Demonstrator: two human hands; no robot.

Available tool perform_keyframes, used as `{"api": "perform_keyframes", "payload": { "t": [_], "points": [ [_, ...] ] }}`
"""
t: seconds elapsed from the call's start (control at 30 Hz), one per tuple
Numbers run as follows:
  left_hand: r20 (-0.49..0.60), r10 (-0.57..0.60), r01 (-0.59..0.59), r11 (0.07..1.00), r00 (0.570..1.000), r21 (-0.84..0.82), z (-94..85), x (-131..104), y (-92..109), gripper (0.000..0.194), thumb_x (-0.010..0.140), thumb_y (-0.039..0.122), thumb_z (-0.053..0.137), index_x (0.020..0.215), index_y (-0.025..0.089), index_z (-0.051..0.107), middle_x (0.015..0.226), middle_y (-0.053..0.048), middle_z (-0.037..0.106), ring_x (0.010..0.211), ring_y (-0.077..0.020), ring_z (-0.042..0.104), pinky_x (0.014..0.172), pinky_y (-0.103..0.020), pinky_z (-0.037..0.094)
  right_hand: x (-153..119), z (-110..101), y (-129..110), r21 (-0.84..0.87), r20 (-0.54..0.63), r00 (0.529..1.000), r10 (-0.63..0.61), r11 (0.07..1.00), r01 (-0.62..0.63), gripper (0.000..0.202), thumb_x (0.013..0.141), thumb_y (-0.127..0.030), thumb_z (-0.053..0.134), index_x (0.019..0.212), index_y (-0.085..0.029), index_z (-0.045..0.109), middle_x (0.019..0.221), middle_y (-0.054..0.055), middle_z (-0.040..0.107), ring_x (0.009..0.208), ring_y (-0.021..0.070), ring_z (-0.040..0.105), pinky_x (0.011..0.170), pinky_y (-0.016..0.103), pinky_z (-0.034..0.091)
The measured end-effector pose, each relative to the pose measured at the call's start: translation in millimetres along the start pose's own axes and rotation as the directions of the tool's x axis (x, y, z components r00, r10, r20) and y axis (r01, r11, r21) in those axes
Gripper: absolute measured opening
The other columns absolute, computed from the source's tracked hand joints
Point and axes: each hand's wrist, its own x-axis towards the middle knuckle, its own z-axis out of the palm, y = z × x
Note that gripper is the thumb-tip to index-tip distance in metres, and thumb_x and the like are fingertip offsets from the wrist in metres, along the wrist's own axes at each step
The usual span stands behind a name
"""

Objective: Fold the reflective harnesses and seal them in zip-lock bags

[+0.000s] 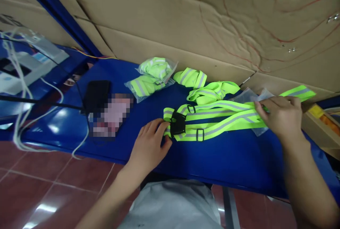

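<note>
A neon yellow-green reflective belt harness (223,129) with silver stripes lies stretched across the blue table. Its black buckle (177,124) is at the left end, near two black strap sliders. My left hand (150,142) pinches the strap end just left of this buckle. At the other end, my right hand (283,113) is closed over the gathered straps, and one strap end sticks out past it to the right. A clear plastic bag (259,130) lies partly under the straps by my right hand.
Behind the harness lie bundled reflective straps (212,92), another roll (190,77) and bagged bundles (155,69). A black object (96,94) and a blurred-out item (113,115) sit left. White cables (17,115) hang at far left; a cardboard box (318,129) stands right.
</note>
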Motion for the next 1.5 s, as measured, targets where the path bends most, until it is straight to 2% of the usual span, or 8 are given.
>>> {"api": "perform_keyframes", "payload": {
  "t": [0.17,0.33,0.4,0.53,0.77,1.0,1.23,1.5],
  "points": [
    [-0.247,-0.021,0.019,1.0,0.969,-0.013,-5.6,4.4,34.9,0.038,0.094,0.007,0.052,0.13,0.02,0.058,0.125,-0.012,0.069,0.113,-0.0287,0.068,0.096,-0.044,0.056,-3.1,-29.6,-83.8,0.236,-0.021,0.998,-0.053,0.97,0.057,0.025,0.099,-0.025,0.063,0.123,-0.021,0.069,0.123,0.013,0.076,0.112,0.0308,0.068,0.101,0.049,0.042],
    [-0.046,-0.135,0.142,0.966,0.99,0.216,13.8,37.8,48.4,0.042,0.098,0.043,0.062,0.127,0.013,0.06,0.123,-0.019,0.069,0.106,-0.0386,0.067,0.081,-0.048,0.053,-16.0,-33.2,-164.7,0.611,0.081,0.928,-0.365,0.753,0.243,0.034,0.104,-0.033,0.06,0.136,-0.02,0.066,0.134,0.013,0.073,0.123,0.0298,0.068,0.105,0.047,0.049],
    [-0.021,-0.217,0.216,0.95,0.976,0.226,23.1,43.3,42.2,0.035,0.097,0.038,0.062,0.122,0.013,0.061,0.117,-0.019,0.07,0.107,-0.0384,0.067,0.083,-0.047,0.052,-23.2,-30.1,-177.6,0.675,0.093,0.912,-0.399,0.699,0.237,0.038,0.105,-0.034,0.06,0.14,-0.021,0.063,0.13,0.012,0.075,0.116,0.0282,0.071,0.099,0.045,0.053],
    [-0.028,-0.197,0.196,0.98,0.98,-0.027,25.0,31.9,34.7,0.022,0.096,0.024,0.061,0.117,0.02,0.057,0.118,-0.011,0.072,0.115,-0.0323,0.065,0.099,-0.049,0.046,-30.4,-31.1,-178.5,0.732,0.015,0.934,-0.357,0.64,0.233,0.053,0.103,-0.031,0.065,0.153,-0.025,0.05,0.128,0.01,0.076,0.114,0.0273,0.072,0.099,0.044,0.053],
    [0.011,0.066,-0.058,0.932,0.998,-0.358,10.9,3.9,66.4,0.024,0.093,0.015,0.064,0.112,0.025,0.053,0.116,-0.002,0.073,0.116,-0.0241,0.061,0.108,-0.046,0.036,-28.7,-42.7,-180.0,0.549,-0.014,0.977,-0.214,0.815,0.187,0.084,0.1,-0.035,0.066,0.17,-0.026,0.021,0.152,0.016,0.063,0.139,0.0359,0.06,0.119,0.054,0.032],
    [-0.02,0.181,-0.175,0.907,0.983,-0.383,25.5,-0.7,89.2,0.028,0.094,0.021,0.069,0.117,0.026,0.054,0.122,-0.001,0.075,0.116,-0.0224,0.064,0.111,-0.045,0.033,-30.3,-40.5,-174.3,0.63,0.065,0.961,-0.27,0.758,0.17,0.081,0.102,-0.02,0.049,0.173,-0.019,0.008,0.138,0.016,0.07,0.12,0.0298,0.068,0.102,0.047,0.039],
    [-0.134,0.185,-0.215,0.94,0.974,-0.265,34.9,3.1,92.0,0.018,0.096,0.021,0.067,0.111,0.024,0.057,0.112,0.001,0.079,0.107,-0.0205,0.07,0.111,-0.046,0.032,-35.8,-31.8,-182.3,0.478,0.133,0.952,-0.275,0.86,0.181,0.059,0.105,-0.014,0.047,0.163,-0.014,0.039,0.123,0.014,0.07,0.101,0.026,0.063,0.084,0.041,0.039],
    [-0.181,0.28,-0.298,0.951,0.943,-0.082,40.0,9.4,90.5,0.017,0.088,0.014,0.067,0.101,0.02,0.058,0.102,0.0,0.079,0.098,-0.0204,0.071,0.107,-0.046,0.036,-31.7,-33.7,-185.5,0.448,0.193,0.937,-0.291,0.876,0.179,0.056,0.105,-0.015,0.046,0.161,-0.014,0.043,0.12,0.012,0.069,0.095,0.0257,0.058,0.082,0.043,0.036]
  ]
}}
